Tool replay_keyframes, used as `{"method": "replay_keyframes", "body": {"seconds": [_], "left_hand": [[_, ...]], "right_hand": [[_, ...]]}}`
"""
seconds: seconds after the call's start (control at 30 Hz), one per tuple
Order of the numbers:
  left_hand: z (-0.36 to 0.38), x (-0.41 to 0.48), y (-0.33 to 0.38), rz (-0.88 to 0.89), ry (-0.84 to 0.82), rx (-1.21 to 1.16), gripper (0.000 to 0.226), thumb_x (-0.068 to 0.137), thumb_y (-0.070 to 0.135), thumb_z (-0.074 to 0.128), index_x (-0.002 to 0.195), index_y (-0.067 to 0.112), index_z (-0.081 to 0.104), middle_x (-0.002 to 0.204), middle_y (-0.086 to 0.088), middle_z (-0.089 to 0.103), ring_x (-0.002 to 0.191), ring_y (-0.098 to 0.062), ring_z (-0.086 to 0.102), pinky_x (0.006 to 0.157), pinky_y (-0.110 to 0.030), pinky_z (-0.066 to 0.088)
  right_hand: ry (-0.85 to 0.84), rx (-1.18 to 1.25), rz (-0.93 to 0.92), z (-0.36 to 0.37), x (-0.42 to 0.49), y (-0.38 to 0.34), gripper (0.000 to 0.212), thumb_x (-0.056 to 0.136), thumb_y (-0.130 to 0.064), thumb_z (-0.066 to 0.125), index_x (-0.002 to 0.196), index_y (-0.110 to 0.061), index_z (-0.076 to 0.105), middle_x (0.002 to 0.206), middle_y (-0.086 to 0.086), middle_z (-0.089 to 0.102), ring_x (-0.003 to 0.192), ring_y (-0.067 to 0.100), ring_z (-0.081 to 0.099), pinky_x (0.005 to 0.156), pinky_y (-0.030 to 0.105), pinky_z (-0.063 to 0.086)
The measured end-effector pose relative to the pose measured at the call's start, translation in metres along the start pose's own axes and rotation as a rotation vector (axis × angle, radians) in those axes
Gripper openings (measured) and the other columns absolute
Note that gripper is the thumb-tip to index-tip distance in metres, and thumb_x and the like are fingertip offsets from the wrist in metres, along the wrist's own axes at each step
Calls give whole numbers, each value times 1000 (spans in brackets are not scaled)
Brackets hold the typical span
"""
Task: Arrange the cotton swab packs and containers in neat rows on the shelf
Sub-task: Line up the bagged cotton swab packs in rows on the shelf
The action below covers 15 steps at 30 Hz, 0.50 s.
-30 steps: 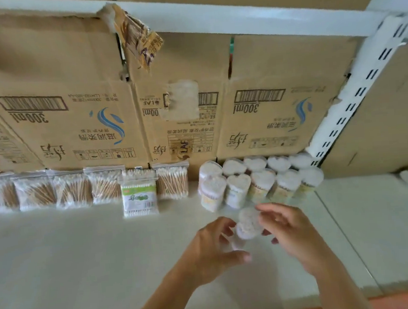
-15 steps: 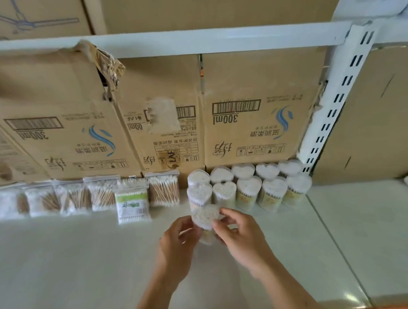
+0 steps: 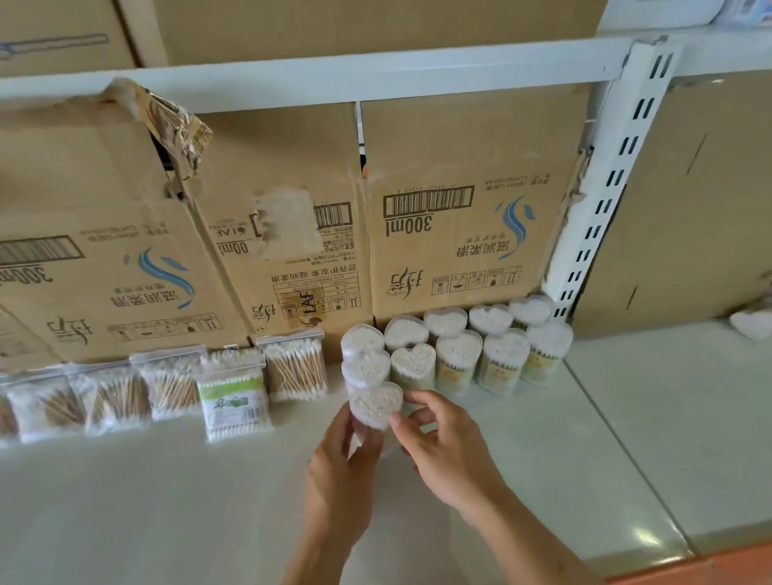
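Observation:
A heart-shaped clear container of cotton swabs (image 3: 376, 405) stands on the white shelf (image 3: 161, 522), directly in front of the leftmost column of two rows of the same containers (image 3: 456, 346). My left hand (image 3: 344, 473) grips its left side and my right hand (image 3: 439, 446) pinches its right side. Left of the containers, several flat bags of wooden swabs (image 3: 117, 395) line the back, and a green-labelled pack (image 3: 234, 399) stands in front of them.
Upside-down printed cardboard boxes (image 3: 452, 221) form the back wall behind the rows. A white slotted upright (image 3: 608, 189) divides the bays. In the right bay another heart-shaped container (image 3: 756, 324) lies near the back. An orange shelf edge (image 3: 725, 566) runs along the front.
Both hands carried the heart-shaped container forward from mid-shelf and set it down against the front of the leftmost column. The view also tilted up and shifted.

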<state>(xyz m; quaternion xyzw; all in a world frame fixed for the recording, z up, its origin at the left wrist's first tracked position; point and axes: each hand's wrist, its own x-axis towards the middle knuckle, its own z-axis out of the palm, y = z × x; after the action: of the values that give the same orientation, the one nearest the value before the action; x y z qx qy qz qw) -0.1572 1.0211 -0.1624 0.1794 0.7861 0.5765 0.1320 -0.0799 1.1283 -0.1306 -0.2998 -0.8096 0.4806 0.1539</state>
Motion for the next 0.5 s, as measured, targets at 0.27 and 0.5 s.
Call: {"method": "replay_keyframes", "body": {"seconds": [0.27,0.5], "left_hand": [[14,-30,39,475,413,177,26,85,24,55,103,7,61,99,3,57,89,-13,52,79,-22,40],[110,-49,84,675,-27,264,31,86,28,49,108,14,65,107,4,63,100,-6,55,88,-11,39]], "right_hand": [[221,-12,84,-68,-3,29,12,91,-24,59,101,-20,66,88,-14,64,73,-5,61,61,5,42],[419,-92,106,-161,-8,81,21,90,-14,59,109,-11,67,102,0,67,92,12,62,73,9,37]]}}
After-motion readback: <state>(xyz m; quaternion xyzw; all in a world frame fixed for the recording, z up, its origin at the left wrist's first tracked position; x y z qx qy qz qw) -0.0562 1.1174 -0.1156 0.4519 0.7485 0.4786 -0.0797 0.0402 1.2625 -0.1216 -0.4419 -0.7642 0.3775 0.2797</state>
